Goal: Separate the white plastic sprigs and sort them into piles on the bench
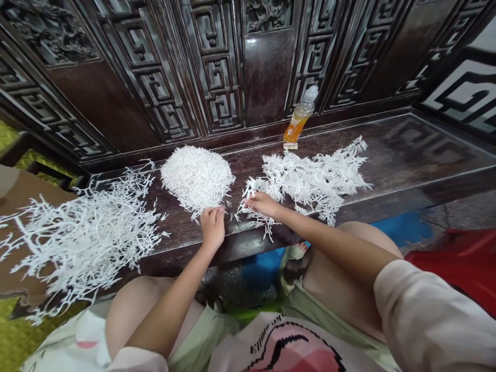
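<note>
My right hand (263,203) pinches a white branching plastic sprig (250,187) at the near left edge of a heap of similar white branched pieces (321,178). Just left of it, my left hand (213,227) is closed with its fingertips together at the near edge of a rounded mound of small white bits (197,178). Whatever lies between the left fingertips is too small to make out. A few loose bits are scattered on the dark wooden bench (182,232) between the two hands.
A larger tangle of white branches (93,232) spreads over the bench's left end and a piece of cardboard (11,258). Behind the right heap stands a bottle of orange drink (296,121). A carved wooden panel (267,77) backs the bench. Red material (457,263) lies at the right.
</note>
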A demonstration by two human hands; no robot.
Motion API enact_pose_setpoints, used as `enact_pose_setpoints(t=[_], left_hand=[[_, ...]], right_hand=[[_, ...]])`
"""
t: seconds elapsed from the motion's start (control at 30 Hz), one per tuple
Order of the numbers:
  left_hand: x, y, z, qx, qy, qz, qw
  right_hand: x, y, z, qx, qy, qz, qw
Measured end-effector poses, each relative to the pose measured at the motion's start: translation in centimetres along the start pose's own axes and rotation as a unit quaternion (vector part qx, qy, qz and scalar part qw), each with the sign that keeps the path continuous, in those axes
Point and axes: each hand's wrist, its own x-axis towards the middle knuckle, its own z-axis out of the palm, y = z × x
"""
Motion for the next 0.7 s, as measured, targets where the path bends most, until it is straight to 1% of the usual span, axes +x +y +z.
enact_pose_setpoints(t=[0.07,0.13,0.2,0.3,0.43,0.53,0.7], left_hand=[[-0.7,0.2,0.3,-0.044,-0.081,0.018,0.996],[-1.2,0.5,0.7,-0.095,-0.154,0.02,0.983],[-1.4,0.5,1.1,-0.135,-0.195,-0.002,0.971],[-1.4,0.5,1.3,-0.165,-0.212,-0.037,0.963],[-1.7,1.1,1.0,-0.165,-0.231,-0.012,0.959],[-1.9,1.7,1.0,-0.148,-0.218,0.002,0.965],[-2.3,1.8,1.9,-0.137,-0.175,0.01,0.975]], right_hand=[[0.0,-0.1,-0.4,-0.009,0.002,-0.013,1.0],[-0.1,-0.4,-0.4,-0.011,-0.003,-0.028,1.0],[-0.3,-0.7,-0.2,-0.009,-0.014,-0.043,0.999],[-0.5,-0.9,0.2,-0.024,-0.023,-0.057,0.998],[-0.5,-0.9,0.0,-0.063,0.0,-0.03,0.998],[-0.5,-1.0,-0.1,-0.08,0.013,-0.008,0.997],[-0.5,-0.9,0.8,-0.119,0.04,0.002,0.992]])
